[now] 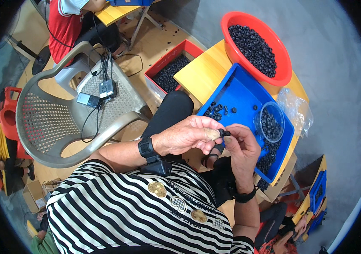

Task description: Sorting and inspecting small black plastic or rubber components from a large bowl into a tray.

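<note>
Small black ring-shaped parts [224, 133] are pinched between the fingertips of my two hands, in front of my chest at the blue tray's near edge. My left hand [193, 134] closes thumb and forefinger on one side of them, with a pale covering on the thumb tip. My right hand [243, 148] grips the other side, thumb and fingers bent together. Just beyond lies the blue tray [242, 91], with several loose black parts [216, 111] in it. A clear round tub [270, 122] full of black parts stands in the tray, and more lie heaped beside it.
A red basin [227, 31] of black parts stands on the yellow table [197, 74], near a clear plastic bag [295, 110]. A red box [155, 70] of parts is on the floor. At left is a grey chair [45, 114] with cabled devices. Other people sit around.
</note>
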`<state>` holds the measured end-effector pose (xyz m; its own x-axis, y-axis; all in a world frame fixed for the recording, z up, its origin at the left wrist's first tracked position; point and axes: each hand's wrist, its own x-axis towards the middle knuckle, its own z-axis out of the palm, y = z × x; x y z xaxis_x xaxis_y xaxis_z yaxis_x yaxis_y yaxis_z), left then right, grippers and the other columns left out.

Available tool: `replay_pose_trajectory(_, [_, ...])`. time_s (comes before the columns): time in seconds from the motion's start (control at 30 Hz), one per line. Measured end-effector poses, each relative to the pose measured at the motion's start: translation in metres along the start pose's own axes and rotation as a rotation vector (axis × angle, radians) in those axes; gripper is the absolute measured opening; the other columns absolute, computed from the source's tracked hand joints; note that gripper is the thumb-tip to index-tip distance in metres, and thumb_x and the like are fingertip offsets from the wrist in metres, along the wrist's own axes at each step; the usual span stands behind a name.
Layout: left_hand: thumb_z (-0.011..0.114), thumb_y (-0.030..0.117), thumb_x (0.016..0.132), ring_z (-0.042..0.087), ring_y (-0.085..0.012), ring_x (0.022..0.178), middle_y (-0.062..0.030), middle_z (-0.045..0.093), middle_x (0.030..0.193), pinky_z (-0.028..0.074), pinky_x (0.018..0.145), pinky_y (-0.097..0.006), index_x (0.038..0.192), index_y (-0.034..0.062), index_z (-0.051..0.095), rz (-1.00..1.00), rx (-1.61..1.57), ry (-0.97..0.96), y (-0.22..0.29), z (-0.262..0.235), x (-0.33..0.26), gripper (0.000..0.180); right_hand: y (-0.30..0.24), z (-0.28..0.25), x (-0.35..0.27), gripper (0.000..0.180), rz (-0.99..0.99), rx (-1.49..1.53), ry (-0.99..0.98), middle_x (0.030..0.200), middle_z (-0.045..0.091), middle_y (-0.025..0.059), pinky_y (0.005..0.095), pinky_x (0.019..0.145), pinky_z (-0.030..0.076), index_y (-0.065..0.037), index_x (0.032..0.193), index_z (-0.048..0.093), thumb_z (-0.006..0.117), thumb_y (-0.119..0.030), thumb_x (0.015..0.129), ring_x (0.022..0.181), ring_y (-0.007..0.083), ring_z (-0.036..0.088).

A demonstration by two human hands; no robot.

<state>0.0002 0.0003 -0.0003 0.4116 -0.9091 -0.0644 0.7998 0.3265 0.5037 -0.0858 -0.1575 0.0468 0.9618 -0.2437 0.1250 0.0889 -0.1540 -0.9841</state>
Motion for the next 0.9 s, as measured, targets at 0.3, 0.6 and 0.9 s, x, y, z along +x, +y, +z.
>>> replay_pose_trajectory(0.3, [0.057,0.015,0.090,0.057,-0.0088,0.067,-0.0053,0.060,0.090,0.050,0.063,-0.021,0.113,-0.0001,0.055,0.085,0.043,0.004,0.018,0.006,0.000,0.028,-0.006,0.005,0.023,0.015,-0.049,0.082,-0.054,0.101,0.059,0.0087,0.0223,0.075,0.049,0.003,0.097,0.060,0.063,0.003,0.082,0.086,0.0116,0.059])
replay_pose_trajectory(0.6, [0.057,0.015,0.090,0.057,-0.0088,0.066,-0.0059,0.060,0.091,0.051,0.064,-0.022,0.113,-0.0005,0.055,0.113,0.075,0.006,0.030,0.016,0.004,0.028,-0.015,0.002,0.036,0.016,-0.060,0.099,-0.047,0.101,0.059,0.0106,0.0236,0.075,0.050,0.006,0.096,0.059,0.063,0.006,0.081,0.085,0.0134,0.060])
replay_pose_trajectory(0.9, [0.057,0.013,0.090,0.060,-0.0088,0.068,-0.0079,0.063,0.094,0.053,0.061,-0.021,0.112,0.0012,0.054,0.084,0.059,-0.065,0.029,0.033,0.012,0.025,-0.026,-0.013,0.030,0.016,-0.137,0.132,-0.043,0.097,0.059,0.0110,0.0243,0.076,0.050,0.006,0.094,0.058,0.064,0.007,0.079,0.084,0.0140,0.060])
